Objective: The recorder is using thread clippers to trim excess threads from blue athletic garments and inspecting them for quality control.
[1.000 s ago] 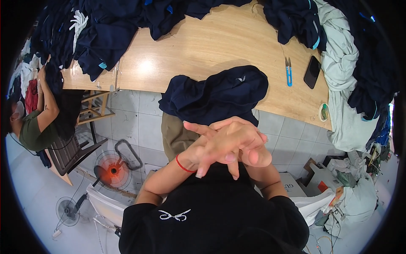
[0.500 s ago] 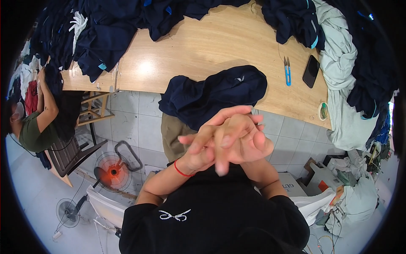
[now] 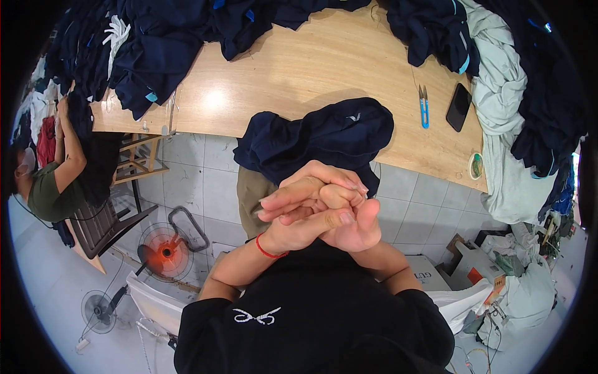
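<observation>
My left hand (image 3: 298,229), with a red string at its wrist, is clasped with my right hand (image 3: 354,232) in front of my chest. Its thumb presses across the right palm. Several fingers overlap, some stretched toward the left and some curled, so which finger belongs to which hand is partly hidden. Neither hand shows any object in it. Just beyond them a navy garment (image 3: 311,140) with a small white mark lies bunched over the table's near edge and down toward my lap.
On the wooden table (image 3: 268,81) lie blue-handled thread snips (image 3: 425,109), a black phone (image 3: 459,107) and a small round dish (image 3: 476,166). Navy garments (image 3: 162,56) and pale green cloth (image 3: 498,93) heap around its edges. A person (image 3: 53,181) works at left, near an orange-centred fan (image 3: 167,252).
My hands have drawn closer together and slightly left. Fingers that were loosely interlaced and moving are now pressed together. The garment and table items look unmoved.
</observation>
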A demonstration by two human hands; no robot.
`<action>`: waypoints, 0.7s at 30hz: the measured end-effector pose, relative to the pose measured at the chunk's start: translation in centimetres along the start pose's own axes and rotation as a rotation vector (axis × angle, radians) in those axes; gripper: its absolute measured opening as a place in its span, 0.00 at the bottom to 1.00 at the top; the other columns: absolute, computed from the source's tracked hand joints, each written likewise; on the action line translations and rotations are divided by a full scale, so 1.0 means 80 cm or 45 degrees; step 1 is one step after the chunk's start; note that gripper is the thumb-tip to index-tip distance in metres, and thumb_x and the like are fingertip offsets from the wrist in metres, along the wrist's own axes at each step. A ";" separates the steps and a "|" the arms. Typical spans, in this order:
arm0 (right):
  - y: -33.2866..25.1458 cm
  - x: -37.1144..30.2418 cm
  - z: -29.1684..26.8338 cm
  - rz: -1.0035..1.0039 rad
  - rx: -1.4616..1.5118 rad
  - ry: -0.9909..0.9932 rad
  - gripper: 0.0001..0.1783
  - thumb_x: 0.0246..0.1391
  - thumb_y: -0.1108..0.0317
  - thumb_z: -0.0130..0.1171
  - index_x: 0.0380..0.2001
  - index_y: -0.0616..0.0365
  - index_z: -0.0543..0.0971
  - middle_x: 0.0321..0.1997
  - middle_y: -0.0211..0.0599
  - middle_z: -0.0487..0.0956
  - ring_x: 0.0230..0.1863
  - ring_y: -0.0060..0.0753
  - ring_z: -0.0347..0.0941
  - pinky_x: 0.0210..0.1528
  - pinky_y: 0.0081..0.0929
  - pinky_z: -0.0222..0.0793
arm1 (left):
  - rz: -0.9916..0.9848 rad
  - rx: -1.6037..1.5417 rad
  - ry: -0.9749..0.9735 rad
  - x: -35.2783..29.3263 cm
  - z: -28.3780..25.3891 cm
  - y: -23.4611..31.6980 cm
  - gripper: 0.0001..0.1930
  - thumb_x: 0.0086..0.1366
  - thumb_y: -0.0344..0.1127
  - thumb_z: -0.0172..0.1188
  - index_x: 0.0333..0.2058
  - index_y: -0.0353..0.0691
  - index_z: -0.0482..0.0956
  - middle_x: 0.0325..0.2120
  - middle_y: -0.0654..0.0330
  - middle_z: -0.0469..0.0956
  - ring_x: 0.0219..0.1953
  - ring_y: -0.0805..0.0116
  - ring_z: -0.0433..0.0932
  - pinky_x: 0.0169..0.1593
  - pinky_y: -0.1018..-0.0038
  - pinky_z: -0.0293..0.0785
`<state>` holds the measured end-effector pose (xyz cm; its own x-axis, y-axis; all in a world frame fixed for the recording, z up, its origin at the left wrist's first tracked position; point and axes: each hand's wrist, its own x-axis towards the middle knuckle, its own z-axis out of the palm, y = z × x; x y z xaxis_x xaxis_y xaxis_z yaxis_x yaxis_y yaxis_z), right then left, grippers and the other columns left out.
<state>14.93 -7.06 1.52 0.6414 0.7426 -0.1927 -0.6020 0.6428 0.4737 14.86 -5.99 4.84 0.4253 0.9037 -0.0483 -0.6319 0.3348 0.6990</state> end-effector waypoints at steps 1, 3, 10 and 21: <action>-0.002 -0.003 -0.002 -0.003 -0.023 0.003 0.18 0.67 0.56 0.63 0.55 0.51 0.84 0.60 0.20 0.82 0.74 0.14 0.62 0.76 0.19 0.56 | -0.031 -0.016 0.005 -0.001 -0.004 -0.002 0.20 0.66 0.25 0.70 0.55 0.36 0.77 0.58 0.48 0.77 0.63 0.61 0.78 0.63 0.66 0.78; -0.003 -0.006 -0.004 -0.012 -0.065 0.006 0.20 0.67 0.56 0.63 0.57 0.53 0.83 0.62 0.21 0.82 0.74 0.12 0.62 0.77 0.18 0.55 | -0.064 -0.029 0.009 0.002 -0.007 -0.001 0.21 0.67 0.28 0.72 0.56 0.36 0.77 0.59 0.47 0.77 0.65 0.61 0.77 0.63 0.65 0.77; -0.025 0.077 0.119 0.996 -1.418 -0.254 0.28 0.71 0.61 0.46 0.61 0.75 0.77 0.63 0.57 0.80 0.65 0.48 0.76 0.69 0.37 0.71 | -0.095 -0.177 -0.080 0.002 -0.002 0.002 0.60 0.59 0.75 0.71 0.74 0.34 0.61 0.73 0.34 0.62 0.72 0.41 0.70 0.74 0.42 0.65; -0.054 0.101 0.133 1.341 -1.842 -0.414 0.34 0.54 0.75 0.43 0.63 0.84 0.74 0.63 0.70 0.79 0.64 0.60 0.80 0.70 0.51 0.74 | -0.065 -0.052 0.087 0.012 -0.007 0.005 0.66 0.61 0.88 0.51 0.78 0.35 0.52 0.73 0.36 0.65 0.74 0.44 0.68 0.76 0.49 0.63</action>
<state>27.74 -5.84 7.06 -0.2870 0.9528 -0.0988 -0.5506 -0.2485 -0.7969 14.66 -4.88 4.67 0.4135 0.9008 -0.1327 -0.6370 0.3904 0.6647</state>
